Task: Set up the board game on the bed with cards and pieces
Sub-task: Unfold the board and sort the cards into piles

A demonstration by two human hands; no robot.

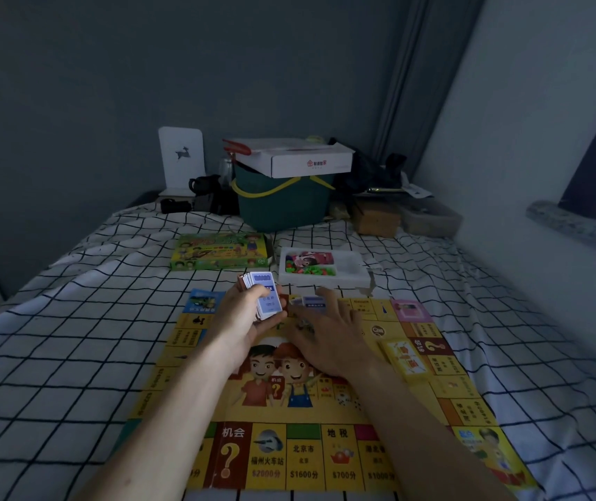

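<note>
Board (325,421) laid flat on bed (72,338) | left hand (242,320) gripping card stack (265,294) | right hand (329,334) spread, fingers reaching cards (311,301) on board | yellow deck (403,357) placed | pieces waiting in tray (322,269) | roughly halfway

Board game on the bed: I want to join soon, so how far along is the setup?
Done: the game board lies unfolded, with a yellow card deck on it. In hand: the left hand grips a stack of blue cards; the right hand reaches to cards on the board. Left: the pieces sit in the white tray.
</note>
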